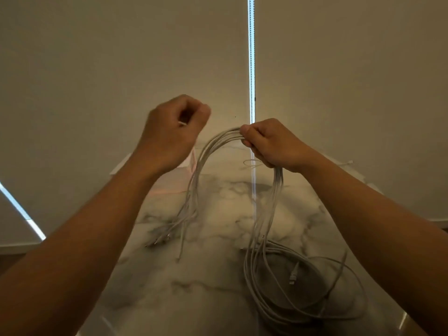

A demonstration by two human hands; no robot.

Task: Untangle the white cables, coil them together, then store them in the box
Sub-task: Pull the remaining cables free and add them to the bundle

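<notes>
Bundle of thin white cables [277, 185] hung over marble-patterned table [213, 294], gripped in right hand [269, 144], loops piled near right; left hand [174, 127] pinched one end. Risk: tugging could re-knot loose loops.

White marble tabletop with grey veins [218, 226] butts against beige fabric roller blinds [121, 57]. Bright vertical daylight gap [249, 32] between two blinds, bead chain [252, 93] hanging in it. Second slanted bright gap [21, 212] lower left.
</notes>
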